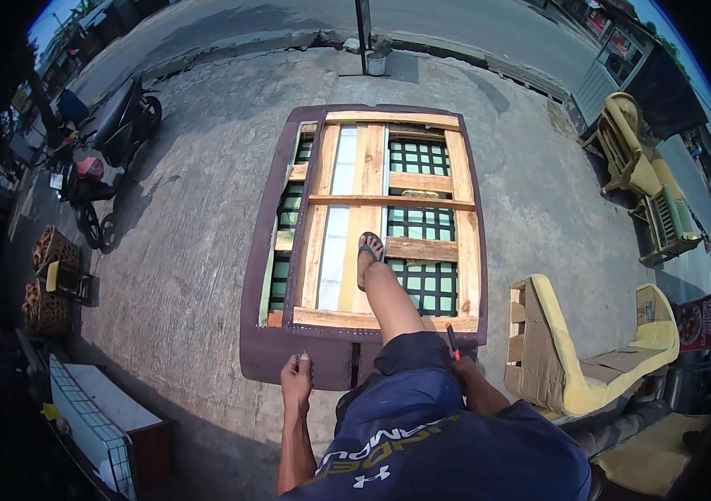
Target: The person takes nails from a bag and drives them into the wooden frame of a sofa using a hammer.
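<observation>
An upholstered furniture base (400, 250) lies on the concrete with its underside up. It has purple fabric, bare wooden slats, black webbing and green cloth behind. My left hand (295, 380) is closed in a pinch beside its near left corner; what the fingertips hold, if anything, is too small to name. My right hand (464, 367) is closed around a slim tool with an orange and black handle (452, 338), held upright by the near right corner; its kind is unclear. My foot in a dark flip-flop (371, 250) rests on the middle slats.
A motorbike (109, 150) stands at left, with woven baskets (53, 284) nearer. At right are a foam-padded seat frame (573, 359) and yellowish chairs (644, 179). A thin pole (363, 37) rises beyond the base, near the road. A white-topped cabinet (113, 401) sits at lower left.
</observation>
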Motion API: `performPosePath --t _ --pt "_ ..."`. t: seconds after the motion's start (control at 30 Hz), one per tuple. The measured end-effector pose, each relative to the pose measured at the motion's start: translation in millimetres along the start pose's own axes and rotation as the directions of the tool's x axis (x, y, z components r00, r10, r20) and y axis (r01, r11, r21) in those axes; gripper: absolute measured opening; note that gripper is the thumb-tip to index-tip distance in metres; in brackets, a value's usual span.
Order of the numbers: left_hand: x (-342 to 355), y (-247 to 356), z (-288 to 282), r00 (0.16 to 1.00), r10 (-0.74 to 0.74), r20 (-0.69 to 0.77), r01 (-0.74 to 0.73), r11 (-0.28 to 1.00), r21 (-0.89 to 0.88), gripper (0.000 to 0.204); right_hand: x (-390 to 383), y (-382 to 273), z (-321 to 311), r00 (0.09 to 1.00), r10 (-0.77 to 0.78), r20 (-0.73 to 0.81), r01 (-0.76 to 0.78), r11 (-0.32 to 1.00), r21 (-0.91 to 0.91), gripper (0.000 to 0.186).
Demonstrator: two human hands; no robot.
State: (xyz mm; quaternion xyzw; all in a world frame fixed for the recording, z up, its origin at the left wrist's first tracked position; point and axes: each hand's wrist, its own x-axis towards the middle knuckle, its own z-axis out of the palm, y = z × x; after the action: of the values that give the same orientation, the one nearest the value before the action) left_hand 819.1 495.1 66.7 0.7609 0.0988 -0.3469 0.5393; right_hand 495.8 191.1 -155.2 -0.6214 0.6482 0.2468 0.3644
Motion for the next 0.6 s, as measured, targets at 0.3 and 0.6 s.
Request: performPosePath --t 0.3,0.6 --pt "224.5 341.0 59.5 0.983 0.147 0.113 -0.163 0.976 0.145 0.029 36.9 -275.7 -157.5 0.988 -0.122 0.093 0.113 0.988 0.104 0.035" --pt "341.2 320.8 19.2 0.849 -0.499 -0.174 0.526 0.766 0.369 0.015 -9.6 -404.0 -349.6 0.985 -0.04 -0.169 0.13 0.815 0.565 0.037"
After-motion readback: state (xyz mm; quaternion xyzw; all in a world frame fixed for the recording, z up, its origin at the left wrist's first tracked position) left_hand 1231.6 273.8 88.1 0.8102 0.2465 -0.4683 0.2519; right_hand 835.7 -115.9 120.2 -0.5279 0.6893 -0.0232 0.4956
